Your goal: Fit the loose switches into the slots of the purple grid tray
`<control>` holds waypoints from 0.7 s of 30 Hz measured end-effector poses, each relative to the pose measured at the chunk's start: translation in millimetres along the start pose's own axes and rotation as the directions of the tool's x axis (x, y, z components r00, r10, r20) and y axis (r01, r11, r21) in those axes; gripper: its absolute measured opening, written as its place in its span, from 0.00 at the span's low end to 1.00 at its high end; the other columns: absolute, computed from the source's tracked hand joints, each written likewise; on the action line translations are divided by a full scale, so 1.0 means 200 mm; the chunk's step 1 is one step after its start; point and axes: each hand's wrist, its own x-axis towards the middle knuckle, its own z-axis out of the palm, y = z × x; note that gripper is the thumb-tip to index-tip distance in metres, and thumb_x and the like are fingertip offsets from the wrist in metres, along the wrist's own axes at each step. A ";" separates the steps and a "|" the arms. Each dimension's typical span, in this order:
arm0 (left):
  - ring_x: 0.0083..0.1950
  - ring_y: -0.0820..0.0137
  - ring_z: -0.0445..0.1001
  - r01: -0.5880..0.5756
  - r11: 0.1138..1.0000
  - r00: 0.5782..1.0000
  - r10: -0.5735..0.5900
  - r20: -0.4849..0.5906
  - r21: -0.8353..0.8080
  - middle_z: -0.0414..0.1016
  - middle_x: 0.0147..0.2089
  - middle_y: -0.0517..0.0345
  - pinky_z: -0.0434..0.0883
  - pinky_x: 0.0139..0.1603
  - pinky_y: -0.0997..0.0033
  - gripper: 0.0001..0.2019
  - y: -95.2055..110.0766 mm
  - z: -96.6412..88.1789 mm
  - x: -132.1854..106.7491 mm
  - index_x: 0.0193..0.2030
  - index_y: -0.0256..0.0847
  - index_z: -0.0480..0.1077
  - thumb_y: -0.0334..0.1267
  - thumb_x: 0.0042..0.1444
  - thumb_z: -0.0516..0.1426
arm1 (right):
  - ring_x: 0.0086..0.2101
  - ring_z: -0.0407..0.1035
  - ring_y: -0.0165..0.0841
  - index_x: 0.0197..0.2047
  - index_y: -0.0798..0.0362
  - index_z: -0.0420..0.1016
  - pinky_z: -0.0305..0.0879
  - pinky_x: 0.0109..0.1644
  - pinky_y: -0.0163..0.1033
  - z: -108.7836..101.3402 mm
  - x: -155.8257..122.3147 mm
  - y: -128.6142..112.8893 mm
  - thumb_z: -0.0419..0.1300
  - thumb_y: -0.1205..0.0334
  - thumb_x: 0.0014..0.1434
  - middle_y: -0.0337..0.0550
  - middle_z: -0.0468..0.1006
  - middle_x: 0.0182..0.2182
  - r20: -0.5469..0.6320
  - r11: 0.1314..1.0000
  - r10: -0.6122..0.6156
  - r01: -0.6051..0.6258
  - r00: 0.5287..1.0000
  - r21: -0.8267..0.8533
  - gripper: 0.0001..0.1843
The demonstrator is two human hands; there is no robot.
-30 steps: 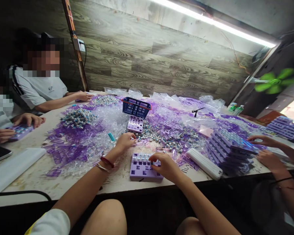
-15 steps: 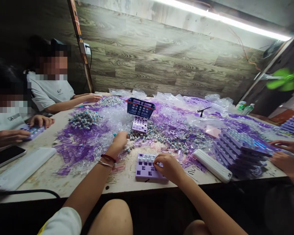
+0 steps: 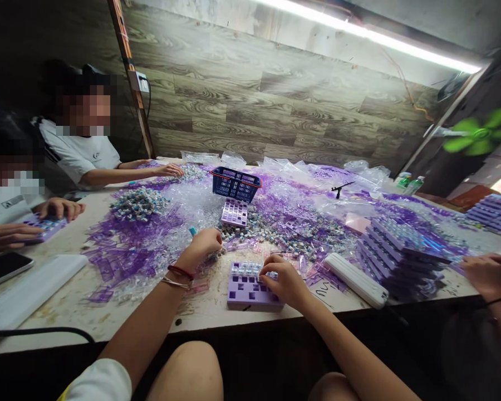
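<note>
Head view: the left hand (image 3: 204, 246) has moved farther from the purple tray (image 3: 247, 295) to loose parts (image 3: 250, 231), fingers curled — contents hidden. The right hand (image 3: 279, 274) stays at the tray, near the table (image 3: 204, 309) edge, fingertips nearly together — hold unclear; work seems split.

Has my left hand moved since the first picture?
Yes: judged against the basket, the left hand has shifted a little toward the picture's left.
</note>
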 end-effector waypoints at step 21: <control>0.44 0.59 0.75 0.272 0.948 0.952 -0.240 -0.189 0.167 0.78 0.43 0.47 0.65 0.36 0.72 0.12 0.03 -0.09 -0.01 0.36 0.41 0.78 0.33 0.46 0.55 | 0.39 0.70 0.37 0.31 0.54 0.76 0.65 0.46 0.43 0.00 0.01 -0.05 0.60 0.73 0.55 0.45 0.76 0.36 0.093 0.959 -0.046 0.070 0.995 -0.275 0.06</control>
